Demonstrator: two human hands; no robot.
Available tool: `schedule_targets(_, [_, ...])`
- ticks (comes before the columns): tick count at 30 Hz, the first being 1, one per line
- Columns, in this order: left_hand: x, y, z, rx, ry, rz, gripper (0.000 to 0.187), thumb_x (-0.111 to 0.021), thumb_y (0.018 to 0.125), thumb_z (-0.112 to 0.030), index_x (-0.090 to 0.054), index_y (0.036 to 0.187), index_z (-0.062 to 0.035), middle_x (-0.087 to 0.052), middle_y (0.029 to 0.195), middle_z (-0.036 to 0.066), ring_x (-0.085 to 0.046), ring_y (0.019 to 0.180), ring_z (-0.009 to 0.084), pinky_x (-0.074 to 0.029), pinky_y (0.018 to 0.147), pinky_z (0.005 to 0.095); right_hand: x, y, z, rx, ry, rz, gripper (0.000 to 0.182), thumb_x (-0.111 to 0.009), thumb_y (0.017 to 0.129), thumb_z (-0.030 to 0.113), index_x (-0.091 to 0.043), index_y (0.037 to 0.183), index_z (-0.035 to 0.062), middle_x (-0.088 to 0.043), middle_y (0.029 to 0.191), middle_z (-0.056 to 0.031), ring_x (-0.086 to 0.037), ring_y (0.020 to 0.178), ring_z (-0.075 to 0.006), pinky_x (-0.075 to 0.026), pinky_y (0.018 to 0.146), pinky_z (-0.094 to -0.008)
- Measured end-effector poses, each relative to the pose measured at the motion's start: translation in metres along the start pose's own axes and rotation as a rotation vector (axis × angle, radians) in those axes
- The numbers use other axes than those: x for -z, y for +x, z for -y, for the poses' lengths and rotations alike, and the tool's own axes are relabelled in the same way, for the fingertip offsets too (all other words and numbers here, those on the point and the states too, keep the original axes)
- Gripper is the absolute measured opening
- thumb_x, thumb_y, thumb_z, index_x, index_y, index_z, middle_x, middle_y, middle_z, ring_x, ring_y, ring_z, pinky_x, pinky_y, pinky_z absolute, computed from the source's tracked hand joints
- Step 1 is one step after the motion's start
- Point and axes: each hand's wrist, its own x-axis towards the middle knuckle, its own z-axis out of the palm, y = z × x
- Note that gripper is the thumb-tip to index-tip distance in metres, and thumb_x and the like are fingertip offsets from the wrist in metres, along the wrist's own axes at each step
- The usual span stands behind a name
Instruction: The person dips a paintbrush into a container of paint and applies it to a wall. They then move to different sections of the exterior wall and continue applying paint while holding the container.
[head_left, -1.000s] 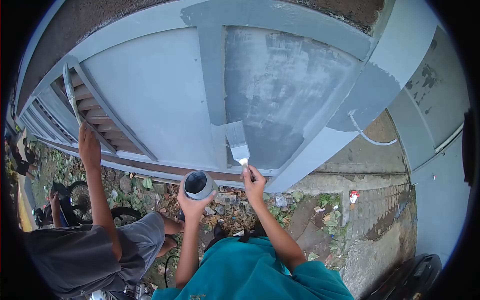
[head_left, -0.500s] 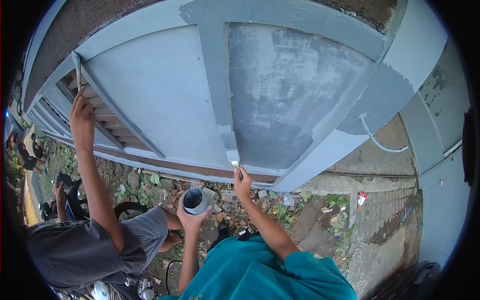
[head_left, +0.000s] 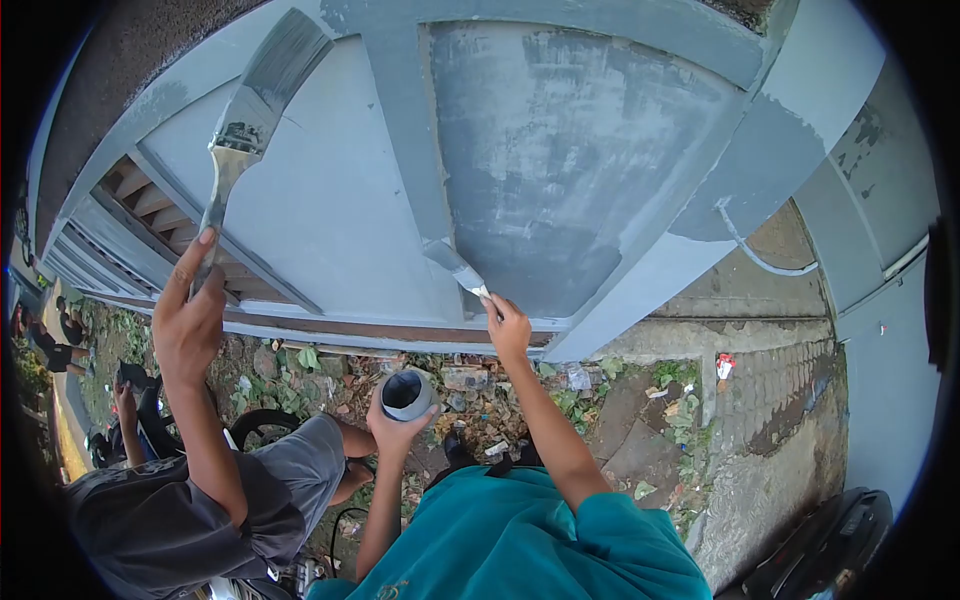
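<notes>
One teal shirt [head_left: 520,540], soft creased cloth, nearest us along the bottom edge. At left we list one broad brush [head_left: 262,100] in a co-worker's hand [head_left: 190,330], fingers gripping the handle; its flat, grey-smeared bristles point up and rightward. One round grey cup [head_left: 407,404], mouth turned up toward us, dark inside; the left hand [head_left: 393,428] grasps it, fingers and thumb curved about its sides. One small brush [head_left: 464,275], ahead and right of the cup; the right hand [head_left: 512,328] pinches its handle. We record its long axis as slanting: handle low and right, bristles up and left, at the lower end of a flat grey upright strip [head_left: 400,130]. Just beside the strip, one sunken panel [head_left: 560,150], streaked pale and darker grey; on the other side, one smoother pale panel [head_left: 300,190]. Farther left we find several brown slats [head_left: 152,202], angular, set in a grey frame.
</notes>
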Motion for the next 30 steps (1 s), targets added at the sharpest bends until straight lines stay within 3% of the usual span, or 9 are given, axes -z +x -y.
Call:
schedule_targets(5, [-0.003,0.004,-0.015,-0.014,0.002,0.047,0.067,-0.088,0.056,-0.017,-0.058,0.112,0.0019,-0.066,0.103,0.011,-0.064,0.095,0.0192,-0.049,0.088,0.0339,0.047,-0.018,-0.048,0.037,-0.205,0.000,0.019,-0.068,0.086,0.029,-0.073,0.093,0.0118,-0.068,0.076,-0.0088,-0.065,0.065,-0.0289,-0.050,0.055,-0.0375])
schedule_targets(12, [-0.011,-0.002,-0.010,-0.011,0.022,0.091,0.068,-0.088,0.056,-0.017,-0.058,0.114,0.0028,-0.067,0.102,0.011,-0.064,0.094,0.0187,-0.050,0.088,0.0335,0.054,0.019,-0.012,0.303,-0.327,0.197,0.021,-0.068,0.084,0.034,-0.075,0.091,0.0156,-0.068,0.072,-0.0070,-0.065,0.060,-0.0264,-0.049,0.051,-0.0357])
schedule_targets(18, [-0.015,0.005,-0.017,0.021,-0.014,0.080,0.067,-0.086,0.056,-0.014,-0.058,0.114,0.0022,-0.064,0.105,0.011,-0.062,0.097,0.0204,-0.047,0.090,0.0347,0.072,0.023,-0.009,0.038,-0.389,0.138,0.020,-0.069,0.081,0.037,-0.074,0.085,0.0184,-0.067,0.067,-0.0061,-0.064,0.059,-0.0268,-0.048,0.050,-0.0374])
schedule_targets(22, [-0.012,0.003,-0.010,0.017,-0.013,0.031,0.066,-0.086,0.056,-0.014,-0.058,0.114,0.0021,-0.064,0.104,0.011,-0.062,0.097,0.0205,-0.048,0.089,0.0346,0.077,0.006,-0.018,0.107,-0.339,0.105,0.020,-0.070,0.080,0.039,-0.074,0.085,0.0195,-0.067,0.067,-0.0066,-0.064,0.060,-0.0270,-0.048,0.050,-0.0378])
schedule_targets(27, [-0.013,-0.002,-0.006,0.021,0.009,0.008,0.066,-0.086,0.056,-0.015,-0.058,0.113,0.0028,-0.065,0.103,0.011,-0.063,0.096,0.0201,-0.048,0.089,0.0345,0.048,0.023,0.000,0.240,-0.347,0.291,0.023,-0.068,0.082,0.041,-0.074,0.089,0.0206,-0.066,0.068,-0.0066,-0.064,0.061,-0.0278,-0.049,0.053,-0.0376])
schedule_targets(30, [-0.013,-0.002,-0.009,-0.010,0.022,-0.007,0.067,-0.088,0.055,-0.017,-0.058,0.113,0.0026,-0.067,0.102,0.012,-0.064,0.094,0.0193,-0.050,0.087,0.0337,0.039,0.039,0.013,0.142,-0.378,0.197,0.023,-0.067,0.082,0.041,-0.074,0.090,0.0202,-0.065,0.066,-0.0073,-0.064,0.060,-0.0293,-0.049,0.052,-0.0392])
